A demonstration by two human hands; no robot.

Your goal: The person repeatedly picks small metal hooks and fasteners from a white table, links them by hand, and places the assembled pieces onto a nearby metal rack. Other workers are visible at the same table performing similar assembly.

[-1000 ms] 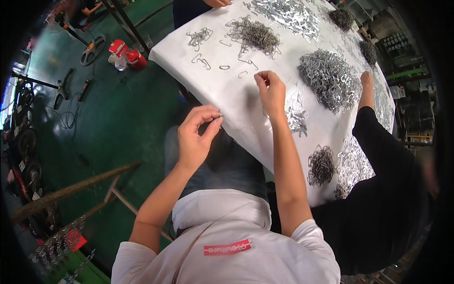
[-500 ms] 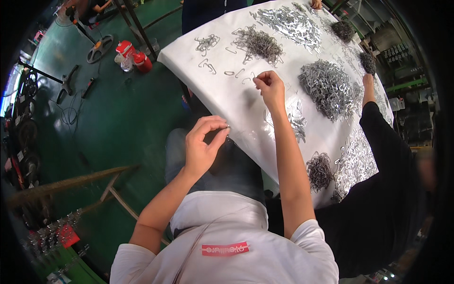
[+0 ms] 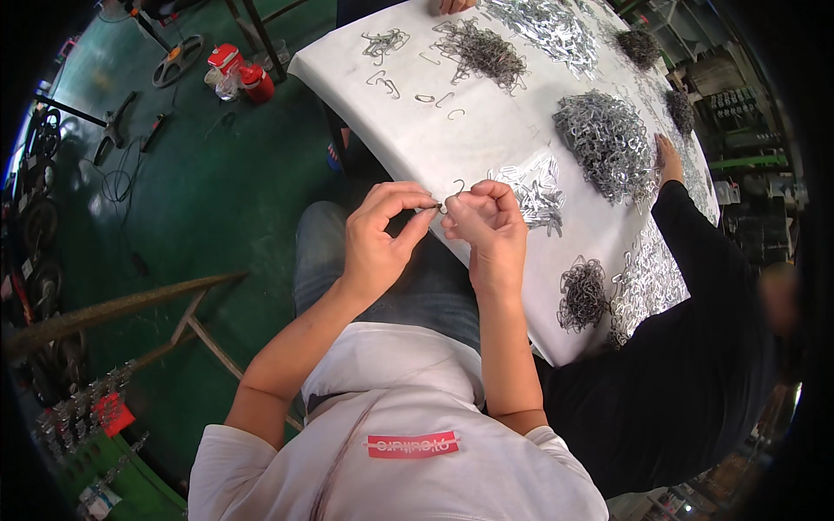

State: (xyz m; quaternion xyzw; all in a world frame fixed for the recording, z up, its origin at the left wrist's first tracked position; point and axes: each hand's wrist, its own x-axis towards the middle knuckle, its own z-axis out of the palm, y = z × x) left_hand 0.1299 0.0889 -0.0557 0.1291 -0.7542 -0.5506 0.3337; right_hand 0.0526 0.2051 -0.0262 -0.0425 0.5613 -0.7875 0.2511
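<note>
White-draped table [image 3: 407, 143] alongside, my right hand [image 3: 497, 239] pinches a grey wire hook [image 3: 461, 184]; my adjacent left hand [image 3: 373, 236], an indistinct dark piece [image 3: 439, 207].

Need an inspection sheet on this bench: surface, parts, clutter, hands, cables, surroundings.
Surface: white-covered table, bearing metal-part piles.
Parts: wire hook; small metal piece, mostly hidden.
Clutter: loose wire pieces near a tangled wire pile.
Hands: left hand pinches the small metal piece, right hand the wire hook; fingers close together.
Cables: dark cable looped on the green floor.
Surroundings: red containers on the floor; co-worker's hand at right; another person's hand at the top edge.
</note>
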